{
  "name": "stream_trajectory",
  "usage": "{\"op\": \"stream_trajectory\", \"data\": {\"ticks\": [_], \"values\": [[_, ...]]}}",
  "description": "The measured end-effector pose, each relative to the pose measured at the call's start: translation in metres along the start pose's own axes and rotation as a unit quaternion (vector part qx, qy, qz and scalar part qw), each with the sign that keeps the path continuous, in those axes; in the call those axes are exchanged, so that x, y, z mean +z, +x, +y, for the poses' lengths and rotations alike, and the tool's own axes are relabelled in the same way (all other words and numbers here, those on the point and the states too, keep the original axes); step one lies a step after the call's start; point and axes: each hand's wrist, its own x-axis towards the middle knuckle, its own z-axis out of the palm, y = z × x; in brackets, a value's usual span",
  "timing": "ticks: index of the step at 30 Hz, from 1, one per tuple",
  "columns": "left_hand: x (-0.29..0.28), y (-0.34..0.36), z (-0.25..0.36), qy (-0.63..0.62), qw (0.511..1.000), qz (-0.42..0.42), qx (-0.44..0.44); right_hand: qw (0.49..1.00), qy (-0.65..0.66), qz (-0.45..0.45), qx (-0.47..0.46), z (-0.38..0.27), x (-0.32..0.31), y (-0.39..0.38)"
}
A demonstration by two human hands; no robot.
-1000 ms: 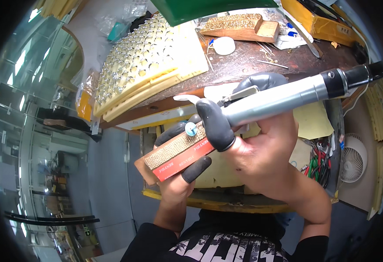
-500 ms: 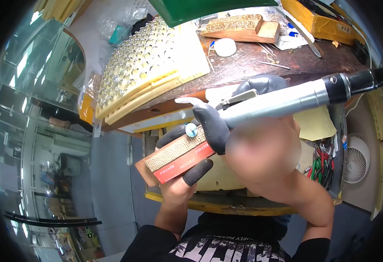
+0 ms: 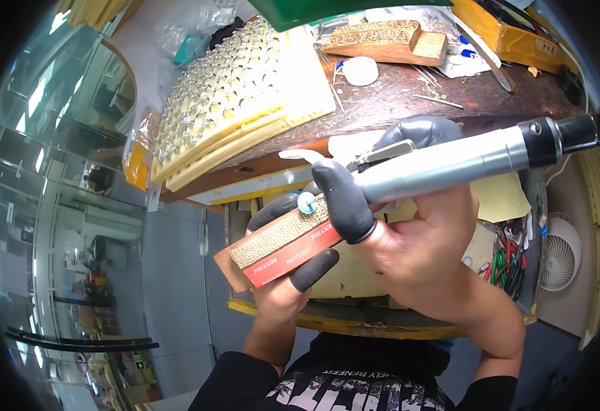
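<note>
My left hand (image 3: 281, 296), in black finger covers, is closed around a wooden block (image 3: 228, 272) with a red printed strip (image 3: 293, 259) along its near side. Rows of tiny gold-coloured pieces (image 3: 265, 244) cover the block's top. My right hand (image 3: 419, 250) is wrapped round a silver rotary handpiece (image 3: 450, 163), its thumb and index finger also in black covers. A small pale-blue disc (image 3: 307, 203) at the handpiece's tip sits at the right end of the gold rows; whether it touches them I cannot tell.
Yellow trays with rows of silver rings (image 3: 218, 96) lie on the dark bench (image 3: 396, 96). Beyond are a second gold-topped wooden block (image 3: 375, 49), a white round piece (image 3: 360, 70) and an orange box (image 3: 519, 41). Coloured-handled tools (image 3: 508, 264) and a fan (image 3: 560, 253) stand right.
The bench, handpiece and disc appear slightly further right in the picture. Both hands keep their hold, and the disc stays near the same end of the block.
</note>
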Motion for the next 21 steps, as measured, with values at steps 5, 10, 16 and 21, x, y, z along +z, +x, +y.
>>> {"op": "stream_trajectory", "data": {"ticks": [5,10,16,21], "values": [[-0.0004,0.0012,-0.0006,0.015,1.000,0.007,-0.012,1.000,0.009,0.001,0.001,0.0059,0.0016,-0.0020],[0.0009,0.0020,-0.0005,0.008,1.000,-0.005,0.000,1.000,0.006,-0.002,-0.015,0.0054,0.0024,0.0000],[0.0009,0.0013,-0.0003,-0.001,1.000,0.008,-0.022,1.000,0.027,0.001,0.004,0.0041,0.0005,-0.0015],[-0.0006,0.0004,0.0008,0.011,1.000,0.002,-0.007,0.999,-0.004,0.004,-0.043,0.0045,0.0028,0.0014]]}}
